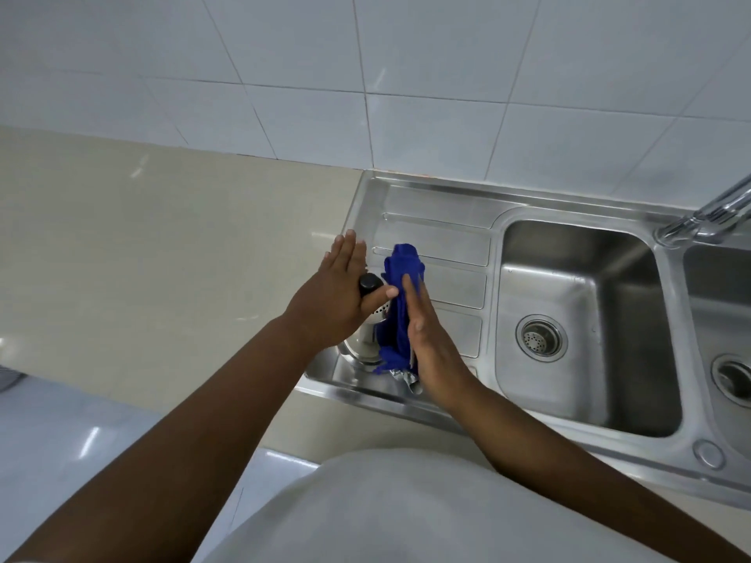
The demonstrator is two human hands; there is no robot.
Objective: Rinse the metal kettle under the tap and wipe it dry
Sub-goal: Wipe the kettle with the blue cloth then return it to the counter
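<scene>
Your flat left hand (333, 296) tops the metal kettle (365, 339); your flat right hand (435, 351) presses the blue cloth (400, 270) at its 3 o'clock.

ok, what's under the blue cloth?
The metal kettle, standing on the drainboard; part of its body and black lid knob show. The right hand presses the cloth flat against it, so the covered side can't be seen.

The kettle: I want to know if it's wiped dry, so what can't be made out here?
- Sides of the kettle, head view: mostly covered by the left hand and the blue cloth; wet or dry cannot be told.
- Its spout and handle: hidden behind the cloth and the right hand.
- The tap: cut off by the right edge; its outlet is out of view.
</scene>
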